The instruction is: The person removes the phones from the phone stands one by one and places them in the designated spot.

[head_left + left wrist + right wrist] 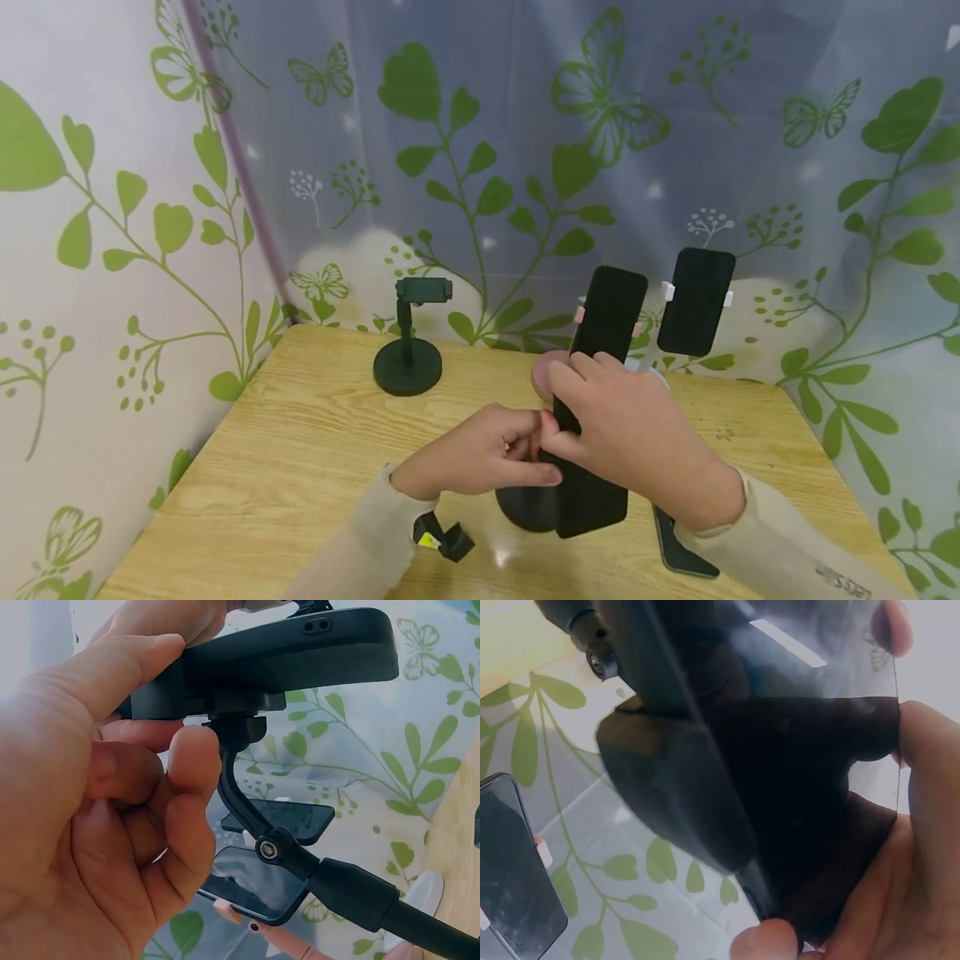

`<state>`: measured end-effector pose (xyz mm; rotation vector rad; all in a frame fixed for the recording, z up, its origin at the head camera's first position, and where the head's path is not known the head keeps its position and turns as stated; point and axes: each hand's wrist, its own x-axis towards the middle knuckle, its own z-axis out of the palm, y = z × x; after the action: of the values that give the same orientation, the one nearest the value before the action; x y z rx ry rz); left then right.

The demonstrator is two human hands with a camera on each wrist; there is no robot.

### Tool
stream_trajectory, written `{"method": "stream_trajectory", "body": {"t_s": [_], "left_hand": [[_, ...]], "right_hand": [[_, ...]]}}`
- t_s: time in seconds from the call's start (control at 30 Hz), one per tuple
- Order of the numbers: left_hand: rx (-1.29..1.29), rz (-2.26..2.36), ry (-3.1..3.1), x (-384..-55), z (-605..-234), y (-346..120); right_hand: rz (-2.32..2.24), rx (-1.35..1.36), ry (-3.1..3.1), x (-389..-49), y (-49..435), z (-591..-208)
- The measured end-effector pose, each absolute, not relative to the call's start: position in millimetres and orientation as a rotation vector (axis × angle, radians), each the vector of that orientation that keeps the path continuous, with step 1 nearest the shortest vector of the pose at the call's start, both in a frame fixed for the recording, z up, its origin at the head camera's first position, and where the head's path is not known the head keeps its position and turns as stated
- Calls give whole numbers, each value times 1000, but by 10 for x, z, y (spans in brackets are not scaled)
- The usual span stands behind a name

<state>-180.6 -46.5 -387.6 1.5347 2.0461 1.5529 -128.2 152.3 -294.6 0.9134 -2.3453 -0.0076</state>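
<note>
Pale and grey-blue cloth printed with green leaves and butterflies (465,233) hung behind a light wood-grain table (300,450). Above the front half of that table, a flat, black, rectangular phone with a glossy screen (592,504) leaned upright against the chunky black plastic clamp (679,795) of a stand with a jointed black arm (352,892) (whether it was fully seated could not be told). Beneath it showed a round black base (528,510).

The right hand (630,425) gripped the phone, its fingers curled over the edges. The left hand (480,450) pinched the clamp's end between thumb and bent forefinger, the remaining fingers folded loosely.

Just beyond, a second black phone (611,308) stood in a pink stand (550,375); to its right, another dark phone (697,302) was held by white clips (667,292). A dark green stand with a disc base (407,368) stood farther left. Near the right sleeve (787,533), partly covered by it, a dark phone lay flat (682,546).
</note>
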Motion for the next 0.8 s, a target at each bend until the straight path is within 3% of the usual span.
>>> {"method": "stream_trajectory", "body": {"t_s": [0.53, 0.8], "left_hand": [[1539, 1606, 1983, -1834, -3932, -443], [1440, 1775, 2175, -1910, -3895, -652]], "right_hand": [[7, 986, -2307, -1316, 1582, -2956], [-36, 1014, -2279, -1304, 1628, -3014]]}}
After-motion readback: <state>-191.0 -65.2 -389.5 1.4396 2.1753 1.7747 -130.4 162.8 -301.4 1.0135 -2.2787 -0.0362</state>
